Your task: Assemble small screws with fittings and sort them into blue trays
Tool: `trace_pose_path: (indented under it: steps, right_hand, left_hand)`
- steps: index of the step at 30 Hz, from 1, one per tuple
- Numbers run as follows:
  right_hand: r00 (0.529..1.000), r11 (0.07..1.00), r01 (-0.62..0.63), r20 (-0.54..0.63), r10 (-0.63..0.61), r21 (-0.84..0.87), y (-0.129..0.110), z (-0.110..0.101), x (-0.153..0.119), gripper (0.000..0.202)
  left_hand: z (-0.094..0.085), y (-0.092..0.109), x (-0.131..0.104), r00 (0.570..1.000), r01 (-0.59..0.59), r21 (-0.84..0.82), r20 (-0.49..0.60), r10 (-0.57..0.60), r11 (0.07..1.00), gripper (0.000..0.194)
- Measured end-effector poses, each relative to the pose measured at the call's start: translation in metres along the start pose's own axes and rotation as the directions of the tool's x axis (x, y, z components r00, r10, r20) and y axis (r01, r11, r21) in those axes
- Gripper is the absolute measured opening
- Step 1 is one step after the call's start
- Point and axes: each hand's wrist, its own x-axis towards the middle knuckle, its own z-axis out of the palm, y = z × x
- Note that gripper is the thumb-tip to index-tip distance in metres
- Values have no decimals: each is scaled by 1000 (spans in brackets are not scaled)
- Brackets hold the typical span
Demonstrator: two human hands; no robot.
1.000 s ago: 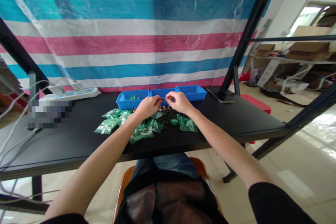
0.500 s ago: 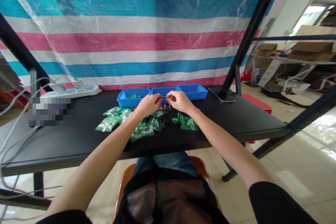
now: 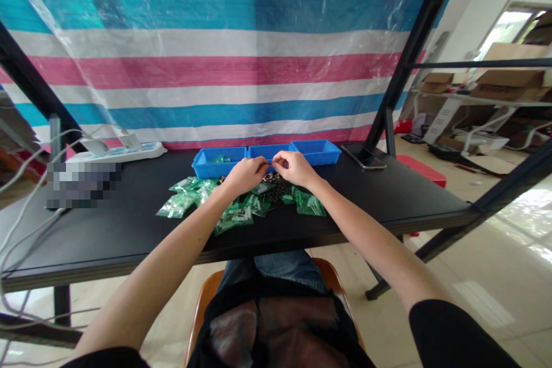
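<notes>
My left hand [image 3: 246,175] and my right hand [image 3: 295,169] meet fingertip to fingertip just in front of the middle blue tray [image 3: 270,150]. Both are pinched closed; whatever lies between the fingers is too small to make out. Beneath them is a pile of small dark metal screws [image 3: 280,186]. Green plastic bags with pale parts [image 3: 235,215] lie under and beside my left wrist, and another green bag [image 3: 310,203] lies below my right hand. The left blue tray [image 3: 221,169] holds a small green bag. Beside it on the right stands another blue tray [image 3: 317,155].
A phone [image 3: 363,156] lies on the black table [image 3: 379,195] at right. A white power strip [image 3: 142,152] with plugs and cables is at left, near a pixelated object. A striped sheet [image 3: 215,69] hangs behind, between black frame posts.
Almost nothing differs. My hands stay together over the screws, with only a slight shift of the fingers and of the camera view.
</notes>
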Motion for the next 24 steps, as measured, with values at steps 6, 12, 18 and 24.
trace_pose_path:
  steps: [6,12,18,24]
  right_hand:
    - [1000,1000,2,20,-3,13,0,1,0,7]
    - [1000,1000,-1,12,1,-11,0,1,0,6]
    - [1000,999,2,-13,-2,-35,2,-1,1,6]
    - [999,999,25,-38,-26,-33,3,-3,1,7]
  left_hand:
    - [2,1,0,1000,1,38,31,-2,999,28]
    - [1,-1,0,1000,15,21,26,-16,1000,29]
    - [-1,-4,2,999,43,-8,4,-43,999,28]
    - [-1,-6,3,999,41,-21,-4,-41,999,28]
